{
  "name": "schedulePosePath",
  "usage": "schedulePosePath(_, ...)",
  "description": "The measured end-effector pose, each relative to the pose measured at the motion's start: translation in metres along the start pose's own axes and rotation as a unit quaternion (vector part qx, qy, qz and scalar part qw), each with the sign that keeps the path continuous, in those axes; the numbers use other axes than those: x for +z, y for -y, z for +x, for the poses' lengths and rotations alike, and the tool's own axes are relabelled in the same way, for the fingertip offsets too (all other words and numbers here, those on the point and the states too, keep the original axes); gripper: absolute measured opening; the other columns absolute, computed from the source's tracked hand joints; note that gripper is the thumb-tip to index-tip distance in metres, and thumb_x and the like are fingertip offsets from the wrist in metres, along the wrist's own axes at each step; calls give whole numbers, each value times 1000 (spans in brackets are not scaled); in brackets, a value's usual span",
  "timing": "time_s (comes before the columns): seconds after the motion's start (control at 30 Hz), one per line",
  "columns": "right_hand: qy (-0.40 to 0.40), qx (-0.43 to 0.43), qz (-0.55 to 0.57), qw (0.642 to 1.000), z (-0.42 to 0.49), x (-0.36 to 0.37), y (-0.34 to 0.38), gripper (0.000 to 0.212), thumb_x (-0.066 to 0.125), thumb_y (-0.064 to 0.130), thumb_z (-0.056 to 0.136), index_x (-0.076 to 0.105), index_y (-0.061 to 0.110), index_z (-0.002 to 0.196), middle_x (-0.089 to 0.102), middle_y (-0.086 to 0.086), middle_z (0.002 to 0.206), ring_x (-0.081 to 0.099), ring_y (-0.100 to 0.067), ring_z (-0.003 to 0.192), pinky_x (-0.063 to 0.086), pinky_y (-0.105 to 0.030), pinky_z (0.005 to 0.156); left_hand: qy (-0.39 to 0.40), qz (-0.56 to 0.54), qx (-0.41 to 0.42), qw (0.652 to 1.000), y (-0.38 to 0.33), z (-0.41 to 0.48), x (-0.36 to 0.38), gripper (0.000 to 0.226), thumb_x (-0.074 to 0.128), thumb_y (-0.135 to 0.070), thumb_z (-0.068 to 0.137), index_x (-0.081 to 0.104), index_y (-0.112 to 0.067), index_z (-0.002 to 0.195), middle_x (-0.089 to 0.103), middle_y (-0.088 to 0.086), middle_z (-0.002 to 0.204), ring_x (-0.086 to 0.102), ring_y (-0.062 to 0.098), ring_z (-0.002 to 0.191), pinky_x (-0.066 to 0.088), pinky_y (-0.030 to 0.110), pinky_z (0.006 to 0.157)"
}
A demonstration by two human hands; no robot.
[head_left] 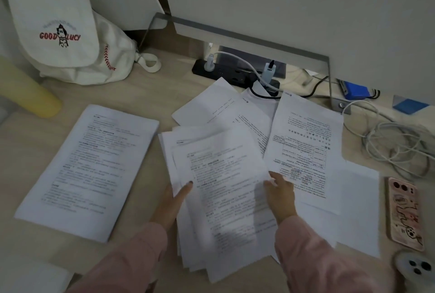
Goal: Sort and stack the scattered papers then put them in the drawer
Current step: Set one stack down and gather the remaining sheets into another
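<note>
1. Loose papers (223, 189), desk centre: left hand (169, 203) and right hand (280, 196) pinch opposite edges.
2. Squared stack (87, 170), left; bare desk (146, 97) between.
3. Cloth bag (63, 31), contents hidden.
4. Phone (406, 212), right edge.

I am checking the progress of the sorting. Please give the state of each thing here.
Neat white paper stack: squared, lying alone.
Loose fanned sheets: held at both sides.
Scattered printed sheets: overlapping, unsorted.
Left hand: gripping the fan's edge.
Right hand: gripping the other edge.
Pink-cased phone: face down.
</note>
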State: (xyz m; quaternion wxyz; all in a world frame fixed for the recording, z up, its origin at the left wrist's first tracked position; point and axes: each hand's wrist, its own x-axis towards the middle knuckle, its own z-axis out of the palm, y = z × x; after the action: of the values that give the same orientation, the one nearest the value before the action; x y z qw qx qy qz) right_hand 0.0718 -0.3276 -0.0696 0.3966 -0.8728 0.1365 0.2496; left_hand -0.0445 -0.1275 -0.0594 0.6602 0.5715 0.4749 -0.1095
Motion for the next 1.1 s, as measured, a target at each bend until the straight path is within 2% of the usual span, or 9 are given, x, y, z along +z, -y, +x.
schedulePosePath(0.07, 6, 56, 19, 998, -5, 8, 1, 44, 50, 14, 89, 43, 13, 133, 39, -18, 132, 42, -36, 120, 35, -39, 104, 0, 7, 19, 1000, 4, -6, 7, 58, 62, -23, 86, 38, -17, 139, 52, 4, 133, 50, 21, 118, 37, 34, 105)
schedulePosePath(0.17, 40, 79, 55, 995, -7, 12, 3, 43, 53, 14, 87, 42, 13, 129, 47, -16, 128, 46, -33, 117, 39, -40, 100, -3, 25, 46, 999, 5, -10, 14, 51, 57, -8, 89, 39, -14, 136, 54, 5, 121, 49, 16, 106, 38, 27, 93)
schedulePosePath(0.27, 108, 79, 90, 987, -16, 3, 10, 5, 52, 7, 88, 51, 9, 93, 56, -11, 92, 53, -22, 77, 45, -26, 66, 7, 17, 63, 998, 2, -14, 14, 46, 51, -3, 90, 41, -15, 134, 52, -1, 111, 50, 16, 106, 36, 24, 89)
schedulePosePath(0.37, 128, 59, 113, 983, -20, -6, 12, 16, 51, 1, 85, 48, 8, 72, 51, -14, 74, 47, -19, 59, 38, -20, 50, 10, 2, 92, 996, -9, -20, 10, 42, 51, -4, 90, 45, -22, 128, 55, -3, 114, 52, 9, 97, 38, 24, 90)
schedulePosePath(0.47, 101, 15, 136, 985, -25, -18, 26, 7, 53, 0, 83, 50, -2, 77, 52, -21, 75, 51, -22, 66, 42, -27, 61, 5, -27, 139, 990, -28, -25, 3, 35, 54, -8, 89, 53, -28, 117, 63, -8, 115, 59, 3, 95, 46, 23, 87)
schedulePosePath(0.57, 74, -73, 191, 976, -33, -37, 46, 17, 55, 0, 83, 49, -11, 95, 56, -31, 85, 56, -25, 78, 45, -37, 72, 12, -67, 211, 975, -56, -38, 1, 33, 55, -8, 88, 61, -34, 107, 72, -19, 99, 66, -1, 92, 52, 13, 72)
schedulePosePath(0.73, 59, -186, 274, 942, -49, -66, 81, 27, 56, 2, 85, 64, 22, 100, 72, 11, 90, 66, -3, 81, 51, -12, 64, 2, -104, 307, 946, -98, -58, 3, 26, 53, -5, 88, 61, -27, 100, 72, -26, 84, 67, -7, 80, 50, 7, 63)
schedulePosePath(0.93, 36, -177, 301, 936, -47, -68, 76, 33, 51, -6, 84, 60, 13, 111, 67, 4, 99, 64, 6, 79, 48, -5, 65, 2, -108, 320, 941, -102, -53, 7, 30, 57, 2, 85, 60, -23, 101, 72, -23, 81, 64, -11, 77, 48, 5, 65)
schedulePosePath(1.1, 32, -162, 300, 940, -53, -60, 71, 27, 51, -2, 86, 59, 14, 106, 66, 5, 99, 63, 1, 87, 45, -13, 73, 22, -90, 296, 951, -86, -45, 17, 29, 64, -2, 82, 63, -19, 106, 71, -10, 94, 65, 6, 96, 50, 10, 72)
